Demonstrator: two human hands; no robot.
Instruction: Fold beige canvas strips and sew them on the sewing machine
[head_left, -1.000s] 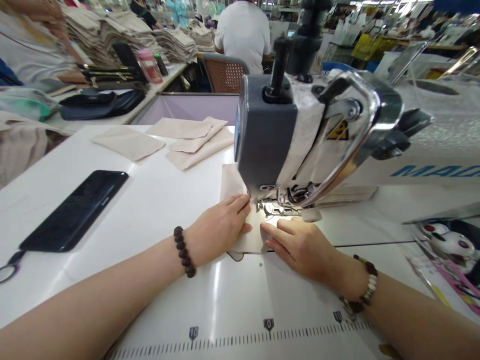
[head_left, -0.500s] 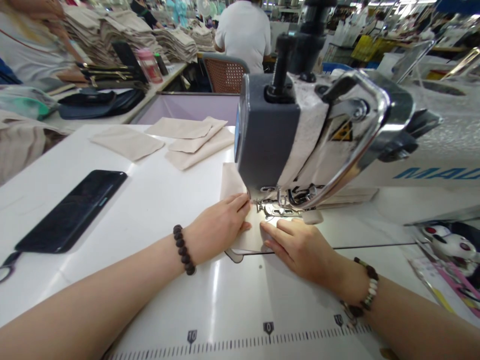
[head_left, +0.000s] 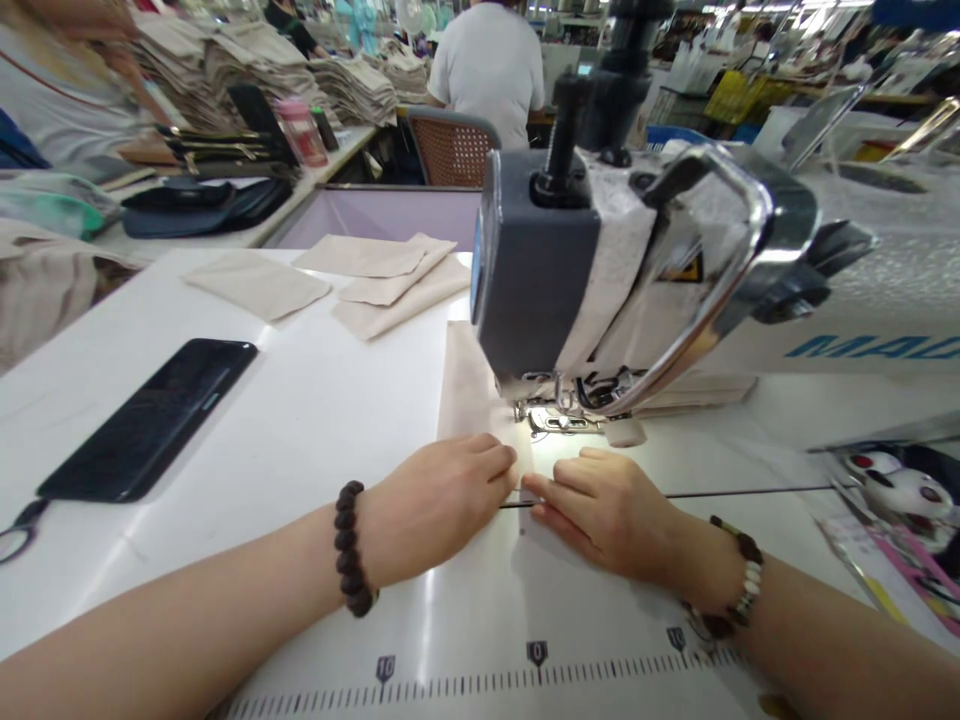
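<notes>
Beige fabric (head_left: pixel 466 385) lies on table (head_left: pixel 337 400), partly behind sewing machine head (head_left: pixel 536 270). Left hand (head_left: pixel 442 500) curls over near end, grip unclear; right hand (head_left: pixel 611 510) loosely open, fingertips by fabric's edge. Uneven pressure could skew it; straying fingers could get pinched.

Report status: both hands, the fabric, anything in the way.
Left hand on beige fabric piece; right hand at its near end. Fabric partly hidden by sewing machine head. Phone off left, apart from fabric.
</notes>
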